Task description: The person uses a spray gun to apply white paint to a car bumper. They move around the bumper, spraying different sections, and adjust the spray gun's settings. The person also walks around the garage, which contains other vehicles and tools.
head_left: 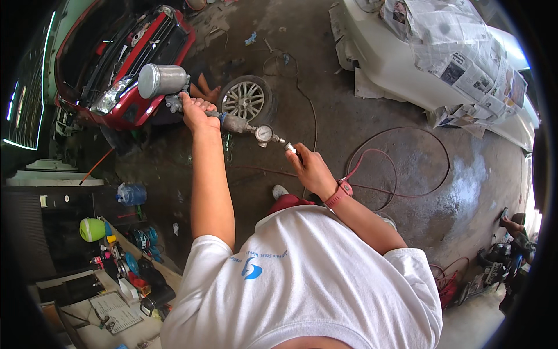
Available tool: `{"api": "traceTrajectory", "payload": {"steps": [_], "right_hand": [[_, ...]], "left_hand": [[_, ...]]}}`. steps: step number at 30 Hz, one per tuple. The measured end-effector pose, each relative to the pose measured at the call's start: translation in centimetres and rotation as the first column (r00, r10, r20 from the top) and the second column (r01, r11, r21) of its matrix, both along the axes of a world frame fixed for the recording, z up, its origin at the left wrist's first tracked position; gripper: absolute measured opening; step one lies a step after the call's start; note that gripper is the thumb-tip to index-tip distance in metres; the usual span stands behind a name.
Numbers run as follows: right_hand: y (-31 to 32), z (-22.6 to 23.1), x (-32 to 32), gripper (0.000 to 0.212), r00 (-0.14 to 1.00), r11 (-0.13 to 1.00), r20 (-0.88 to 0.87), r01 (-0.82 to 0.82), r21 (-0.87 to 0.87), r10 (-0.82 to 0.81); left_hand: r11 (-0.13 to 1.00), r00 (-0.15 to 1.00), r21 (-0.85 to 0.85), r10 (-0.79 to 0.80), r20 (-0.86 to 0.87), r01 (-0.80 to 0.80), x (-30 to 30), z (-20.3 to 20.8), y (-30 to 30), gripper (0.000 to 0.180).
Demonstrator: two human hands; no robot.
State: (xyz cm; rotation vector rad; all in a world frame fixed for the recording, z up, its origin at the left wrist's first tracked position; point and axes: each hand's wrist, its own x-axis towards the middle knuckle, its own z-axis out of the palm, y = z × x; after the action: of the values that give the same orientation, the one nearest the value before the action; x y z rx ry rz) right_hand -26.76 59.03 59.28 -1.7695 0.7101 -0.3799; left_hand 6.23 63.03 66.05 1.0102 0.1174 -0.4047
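My left hand [199, 111] is wrapped round the handle of a paint spray gun, held out ahead of me on the left. The gun's silver paint cup [164, 80] lies tilted sideways beyond my fingers. From the handle's end a metal air filter [235, 123] and a round pressure gauge [264, 134] reach toward my right hand [314, 170]. Its fingers pinch the metal hose coupling [290, 148] at the end of that line. Whether the coupling is fully joined to the gauge fitting I cannot tell.
A red car [125, 70] with its front opened up stands far left, near a loose wheel [247, 100] and another person's bare foot [214, 95]. At right is a white car body [395, 70] masked with newspaper [459, 64]. A red hose [395, 168] loops across the floor. Tools clutter a left bench.
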Motion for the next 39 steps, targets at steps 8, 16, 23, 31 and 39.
{"api": "traceTrajectory", "payload": {"steps": [8, 16, 23, 31, 39], "right_hand": [[0.5, -0.3, 0.3, 0.04, 0.996, 0.995, 0.084, 0.025, -0.095, -0.017], [1.9, 1.0, 1.6, 0.035, 0.997, 0.99, 0.074, 0.035, -0.135, -0.025], [3.6, 0.1, 2.1, 0.041, 0.964, 0.952, 0.195, -0.219, 0.216, 0.178], [6.9, 0.0, 3.2, 0.049, 0.873, 0.541, 0.431, -0.482, 0.689, 0.228], [4.5, -1.4, 2.8, 0.049, 0.89, 0.62, 0.395, -0.445, 0.647, 0.226]], "left_hand": [[0.997, 0.995, 0.06, -0.056, 0.081, 0.051, -0.2, 0.2, 0.4, 0.051], [0.995, 0.991, 0.051, -0.092, 0.095, 0.088, -0.3, 0.3, 2.2, 0.051], [0.952, 0.961, -0.142, -0.258, 0.102, 0.271, -0.2, 2.5, 5.8, 0.049], [0.805, 0.842, -0.247, -0.51, 0.177, 0.54, -1.5, 5.1, 7.6, 0.048], [0.928, 0.937, -0.132, -0.349, 0.013, 0.348, -2.0, 2.2, 8.3, 0.05]]}}
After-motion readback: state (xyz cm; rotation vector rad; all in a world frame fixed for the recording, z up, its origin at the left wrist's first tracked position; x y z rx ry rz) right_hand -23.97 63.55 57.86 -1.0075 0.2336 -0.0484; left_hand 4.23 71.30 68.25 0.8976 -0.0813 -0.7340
